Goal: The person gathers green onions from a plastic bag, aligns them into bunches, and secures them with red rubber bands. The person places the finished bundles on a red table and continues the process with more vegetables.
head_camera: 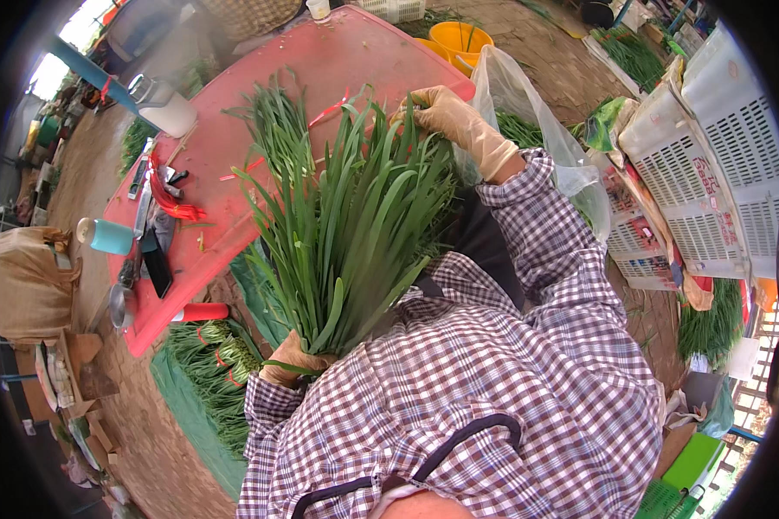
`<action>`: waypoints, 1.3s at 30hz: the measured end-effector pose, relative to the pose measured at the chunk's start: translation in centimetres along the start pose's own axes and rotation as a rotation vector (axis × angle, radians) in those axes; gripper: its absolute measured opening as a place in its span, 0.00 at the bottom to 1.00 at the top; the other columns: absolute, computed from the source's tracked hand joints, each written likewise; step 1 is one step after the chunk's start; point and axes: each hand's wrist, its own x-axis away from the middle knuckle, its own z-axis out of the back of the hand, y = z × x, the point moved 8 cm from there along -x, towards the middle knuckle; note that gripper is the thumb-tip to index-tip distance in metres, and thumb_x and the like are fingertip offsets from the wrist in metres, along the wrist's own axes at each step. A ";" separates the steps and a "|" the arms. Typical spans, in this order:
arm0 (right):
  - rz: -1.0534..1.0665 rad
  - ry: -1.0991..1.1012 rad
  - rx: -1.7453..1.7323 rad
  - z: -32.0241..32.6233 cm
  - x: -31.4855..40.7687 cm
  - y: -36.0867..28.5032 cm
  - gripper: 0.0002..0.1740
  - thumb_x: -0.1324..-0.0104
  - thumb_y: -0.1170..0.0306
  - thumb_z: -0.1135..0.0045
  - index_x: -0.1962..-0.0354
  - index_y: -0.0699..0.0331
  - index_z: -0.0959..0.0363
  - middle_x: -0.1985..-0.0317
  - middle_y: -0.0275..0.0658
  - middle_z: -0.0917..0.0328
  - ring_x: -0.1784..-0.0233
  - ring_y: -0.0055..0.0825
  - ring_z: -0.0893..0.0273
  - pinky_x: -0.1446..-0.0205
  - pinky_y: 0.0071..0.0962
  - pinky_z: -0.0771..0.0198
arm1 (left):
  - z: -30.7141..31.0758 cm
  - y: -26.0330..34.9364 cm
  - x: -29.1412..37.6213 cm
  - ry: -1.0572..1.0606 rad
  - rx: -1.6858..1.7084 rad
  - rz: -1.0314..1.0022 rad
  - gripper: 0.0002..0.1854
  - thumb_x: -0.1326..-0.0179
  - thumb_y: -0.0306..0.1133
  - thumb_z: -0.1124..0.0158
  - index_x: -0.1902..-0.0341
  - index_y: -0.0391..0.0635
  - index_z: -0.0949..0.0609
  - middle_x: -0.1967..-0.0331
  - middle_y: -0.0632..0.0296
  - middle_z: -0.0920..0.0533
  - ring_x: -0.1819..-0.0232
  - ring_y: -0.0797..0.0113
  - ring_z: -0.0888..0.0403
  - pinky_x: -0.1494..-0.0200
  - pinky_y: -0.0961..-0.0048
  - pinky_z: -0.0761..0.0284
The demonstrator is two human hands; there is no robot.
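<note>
A large bunch of garlic chives (pixel 344 227) fans out in front of my chest, its flat leaves spreading over the edge of the red table (pixel 357 52). My left hand (pixel 292 363), gloved, grips the gathered lower end of this bunch close to my body. At the far side of the leaves, my gloved right hand (pixel 457 126) has its fingers curled around some leaf tips; the exact hold is partly hidden. A smaller heap of chives (pixel 276 123) lies on the table beyond the bunch. Red ties (pixel 328 111) lie near that heap.
On the table's left are a bundle of red ties (pixel 169 194), a phone (pixel 156 263), a turquoise bottle (pixel 107 236) and a white container (pixel 163 107). Tied chive bundles (pixel 217 363) rest on green sheeting at left. A plastic bag (pixel 526 91), yellow buckets (pixel 461 42) and white crates (pixel 701 181) stand right.
</note>
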 end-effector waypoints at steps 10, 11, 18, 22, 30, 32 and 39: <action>0.105 0.281 0.069 1.2 0.8 -2.2 0.12 0.39 0.65 0.32 0.65 0.67 0.18 0.74 0.38 0.16 0.70 0.21 0.19 0.67 0.24 0.26 | 0.4 0.5 0.2 0.110 -0.043 -0.055 0.28 0.53 0.29 0.28 0.44 0.41 0.20 0.50 0.54 0.16 0.50 0.56 0.19 0.47 0.65 0.24; 0.098 0.280 0.037 1.7 0.8 -2.2 0.12 0.39 0.65 0.32 0.65 0.67 0.18 0.73 0.38 0.16 0.70 0.21 0.19 0.67 0.24 0.26 | 0.5 0.2 0.2 0.114 -0.014 -0.031 0.27 0.52 0.29 0.28 0.44 0.41 0.20 0.50 0.54 0.16 0.50 0.56 0.19 0.47 0.64 0.24; 0.314 0.432 0.093 7.7 1.2 -3.4 0.12 0.32 0.67 0.39 0.62 0.71 0.19 0.68 0.40 0.15 0.67 0.24 0.16 0.57 0.24 0.18 | 0.5 -0.4 -0.1 0.108 -0.007 -0.100 0.29 0.56 0.30 0.26 0.45 0.39 0.20 0.50 0.52 0.16 0.50 0.54 0.20 0.47 0.63 0.25; 0.427 0.683 -0.073 17.1 4.5 -5.8 0.12 0.29 0.64 0.45 0.60 0.65 0.20 0.68 0.39 0.15 0.69 0.27 0.17 0.67 0.26 0.21 | 0.4 -0.6 -0.3 0.093 0.032 -0.225 0.31 0.58 0.28 0.26 0.45 0.38 0.20 0.51 0.55 0.16 0.51 0.58 0.20 0.48 0.64 0.25; 0.954 1.106 0.222 30.7 32.2 -22.0 0.14 0.28 0.63 0.44 0.57 0.66 0.22 0.75 0.31 0.24 0.76 0.19 0.27 0.71 0.21 0.29 | 0.4 -5.4 -1.8 0.089 0.350 0.034 0.30 0.54 0.25 0.28 0.42 0.36 0.22 0.50 0.57 0.16 0.52 0.61 0.19 0.48 0.64 0.24; 0.857 1.319 0.578 28.6 40.2 -25.1 0.15 0.28 0.61 0.44 0.55 0.64 0.22 0.76 0.30 0.25 0.76 0.18 0.28 0.71 0.21 0.30 | 0.5 -5.6 -2.8 0.077 0.345 0.031 0.30 0.53 0.26 0.28 0.42 0.36 0.22 0.50 0.57 0.16 0.51 0.61 0.19 0.47 0.64 0.24; -0.025 1.110 0.843 26.6 47.2 -16.9 0.14 0.35 0.75 0.44 0.52 0.64 0.21 0.71 0.32 0.20 0.73 0.17 0.25 0.70 0.20 0.30 | 0.8 -5.7 -4.1 0.080 0.346 0.024 0.30 0.51 0.28 0.28 0.41 0.37 0.23 0.48 0.57 0.17 0.50 0.62 0.19 0.46 0.65 0.24</action>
